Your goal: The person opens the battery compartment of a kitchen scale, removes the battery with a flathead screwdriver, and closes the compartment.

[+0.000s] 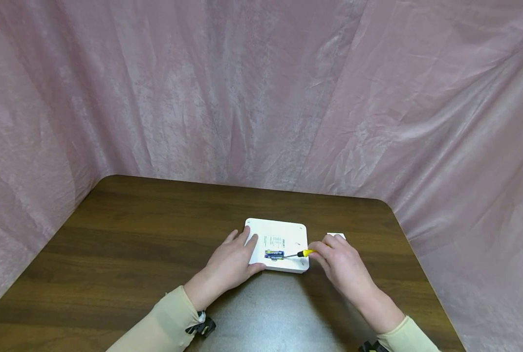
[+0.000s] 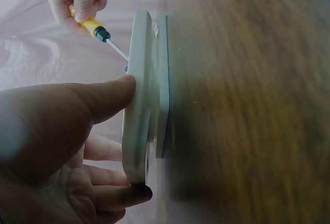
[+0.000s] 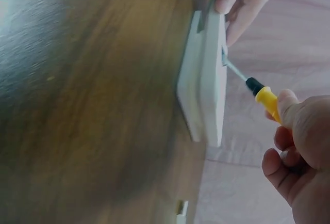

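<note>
A flat white square device (image 1: 279, 230) lies on the table, its printed label and battery compartment facing up. Blue batteries (image 1: 273, 254) sit in that uncovered compartment. My left hand (image 1: 232, 259) holds the device at its left near corner, thumb along the near edge and fingers at the left side. In my right hand (image 1: 342, 264) is a yellow screwdriver (image 1: 305, 253) with a black collar, gripped by its handle. Its thin metal shaft slants down to the left, the tip at the batteries. From the left wrist view, the device (image 2: 136, 126) shows a thinner plate underneath.
A small white piece (image 1: 337, 235) lies on the table just beyond my right hand, partly hidden by it. The brown wooden table (image 1: 156, 220) has rounded far corners. Pink curtains (image 1: 244, 98) hang behind it and along both sides.
</note>
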`<state>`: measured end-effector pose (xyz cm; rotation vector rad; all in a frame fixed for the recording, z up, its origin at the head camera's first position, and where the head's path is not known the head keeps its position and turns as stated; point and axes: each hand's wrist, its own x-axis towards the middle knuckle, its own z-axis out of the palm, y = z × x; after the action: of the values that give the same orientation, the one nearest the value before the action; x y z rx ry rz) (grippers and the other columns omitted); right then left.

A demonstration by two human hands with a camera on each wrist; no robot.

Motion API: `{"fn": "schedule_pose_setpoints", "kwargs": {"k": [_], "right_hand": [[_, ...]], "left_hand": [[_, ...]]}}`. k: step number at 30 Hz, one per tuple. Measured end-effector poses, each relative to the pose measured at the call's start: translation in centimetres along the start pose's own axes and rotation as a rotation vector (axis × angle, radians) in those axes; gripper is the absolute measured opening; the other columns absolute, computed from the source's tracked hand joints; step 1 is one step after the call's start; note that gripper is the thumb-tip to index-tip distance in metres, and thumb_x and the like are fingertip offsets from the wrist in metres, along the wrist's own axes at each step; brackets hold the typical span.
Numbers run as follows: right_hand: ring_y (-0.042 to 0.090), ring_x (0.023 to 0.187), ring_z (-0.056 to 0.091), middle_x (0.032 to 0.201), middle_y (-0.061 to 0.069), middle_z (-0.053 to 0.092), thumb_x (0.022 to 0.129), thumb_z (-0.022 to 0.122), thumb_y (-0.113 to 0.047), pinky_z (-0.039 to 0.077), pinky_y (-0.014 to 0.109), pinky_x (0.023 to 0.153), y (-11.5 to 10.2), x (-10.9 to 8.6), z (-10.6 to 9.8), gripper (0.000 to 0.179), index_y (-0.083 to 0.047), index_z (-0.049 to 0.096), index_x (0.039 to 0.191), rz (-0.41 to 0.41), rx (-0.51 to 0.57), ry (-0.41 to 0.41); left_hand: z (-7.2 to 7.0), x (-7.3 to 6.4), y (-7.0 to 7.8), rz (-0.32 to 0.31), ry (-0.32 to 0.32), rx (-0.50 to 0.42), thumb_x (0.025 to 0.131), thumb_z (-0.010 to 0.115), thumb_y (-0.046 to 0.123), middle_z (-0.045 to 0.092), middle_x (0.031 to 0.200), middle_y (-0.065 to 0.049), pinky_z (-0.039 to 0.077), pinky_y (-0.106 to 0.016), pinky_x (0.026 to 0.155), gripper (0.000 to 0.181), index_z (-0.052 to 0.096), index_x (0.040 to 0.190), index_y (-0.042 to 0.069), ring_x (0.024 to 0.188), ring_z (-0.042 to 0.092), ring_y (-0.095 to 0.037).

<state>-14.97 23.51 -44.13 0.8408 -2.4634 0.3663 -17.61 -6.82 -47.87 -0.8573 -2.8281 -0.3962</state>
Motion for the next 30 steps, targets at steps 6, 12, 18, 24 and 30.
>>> {"fn": "schedule_pose_setpoints", "kwargs": {"k": [6,12,18,24,30], "right_hand": [[0.013,0.082,0.055,0.086,-0.011,0.061,0.092,0.09,-0.012,0.054,0.035,0.071,0.5,-0.7,0.5,0.014,-0.018,0.082,0.102,0.059,0.041,-0.008],[0.012,0.082,0.057,0.085,-0.013,0.063,0.095,0.087,-0.013,0.054,0.034,0.071,0.5,-1.1,1.0,0.011,-0.018,0.082,0.102,0.056,0.06,-0.026],[0.014,0.082,0.057,0.086,-0.012,0.062,0.098,0.085,-0.016,0.054,0.034,0.071,0.2,-0.8,1.0,0.007,-0.017,0.082,0.103,0.027,0.047,-0.056],[0.014,0.085,0.057,0.086,-0.012,0.061,0.094,0.089,-0.014,0.055,0.034,0.072,0.1,-0.7,0.5,0.012,-0.017,0.082,0.103,0.04,0.009,-0.059],[0.015,0.087,0.059,0.087,-0.011,0.061,0.092,0.091,-0.014,0.056,0.036,0.071,0.1,-1.0,0.0,0.016,-0.017,0.083,0.105,0.035,-0.015,-0.041]], "left_hand": [[-0.1,0.0,-0.1,-0.003,-0.01,-0.009,0.099,0.083,0.053,0.055,0.155,-0.037,0.041,-0.056,0.124,0.079,0.064,0.149,-0.006,0.144,0.058,-0.045],[-0.1,0.1,0.2,-0.017,-0.041,-0.027,0.1,0.081,0.053,0.053,0.158,-0.034,0.04,-0.056,0.126,0.079,0.063,0.152,-0.004,0.146,0.056,-0.044],[-0.2,0.0,0.6,-0.016,-0.079,-0.04,0.101,0.08,0.054,0.051,0.162,-0.032,0.039,-0.054,0.126,0.08,0.061,0.154,-0.002,0.149,0.053,-0.043],[-0.1,-0.1,0.4,-0.029,-0.078,-0.044,0.101,0.08,0.053,0.05,0.162,-0.031,0.039,-0.054,0.126,0.079,0.061,0.155,-0.001,0.149,0.053,-0.043],[0.0,0.0,0.4,-0.025,-0.067,-0.062,0.101,0.08,0.052,0.05,0.162,-0.033,0.039,-0.056,0.126,0.079,0.06,0.154,-0.002,0.149,0.053,-0.044]]}}
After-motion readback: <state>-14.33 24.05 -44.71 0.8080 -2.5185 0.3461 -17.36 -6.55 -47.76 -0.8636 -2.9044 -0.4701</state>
